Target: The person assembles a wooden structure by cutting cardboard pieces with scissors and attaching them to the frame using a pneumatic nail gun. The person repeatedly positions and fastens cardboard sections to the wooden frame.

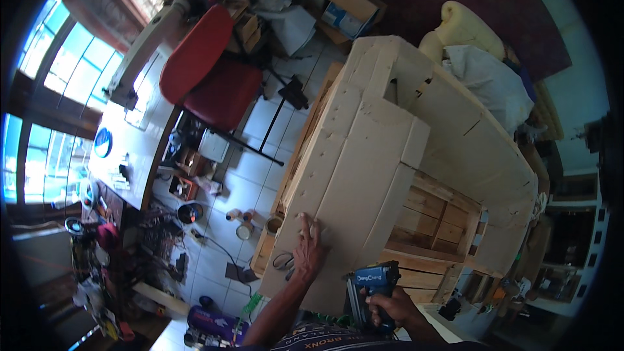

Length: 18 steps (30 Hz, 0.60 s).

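Observation:
A large tan cardboard panel [354, 156] covers the near side of a wooden furniture frame [448, 211]. My left hand [308, 253] lies on the panel close to its left edge, fingers stretched out and pressed to the surface. Beside that hand, a pair of scissors [284, 261] rests on the cardboard. In front of my body my right hand [390, 305] grips the handle of a blue and black staple gun [376, 277], held over the panel's lower right. Small marks run in a line along the left side of the cardboard.
A red chair [208, 84] stands at the left, by a white table [130, 156] with a sewing machine [153, 45]. Cans [244, 230] and a cable lie on the tiled floor. At the back are a cardboard box [351, 13] and a cream padded piece [465, 32]. A purple tank [214, 325] sits lower left.

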Each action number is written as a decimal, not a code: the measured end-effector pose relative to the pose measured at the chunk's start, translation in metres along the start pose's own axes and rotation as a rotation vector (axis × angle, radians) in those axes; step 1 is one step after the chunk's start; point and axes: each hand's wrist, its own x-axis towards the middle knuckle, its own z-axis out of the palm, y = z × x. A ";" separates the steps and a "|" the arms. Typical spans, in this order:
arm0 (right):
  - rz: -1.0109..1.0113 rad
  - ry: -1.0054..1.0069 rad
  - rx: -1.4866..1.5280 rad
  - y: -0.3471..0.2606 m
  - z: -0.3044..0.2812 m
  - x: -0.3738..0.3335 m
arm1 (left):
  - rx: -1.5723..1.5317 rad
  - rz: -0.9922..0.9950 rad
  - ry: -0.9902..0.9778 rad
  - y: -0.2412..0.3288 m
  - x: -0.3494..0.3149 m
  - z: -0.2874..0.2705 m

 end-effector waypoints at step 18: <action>-0.467 0.153 -0.688 0.047 0.031 0.143 | -0.325 -0.537 -0.092 -0.136 -0.096 0.119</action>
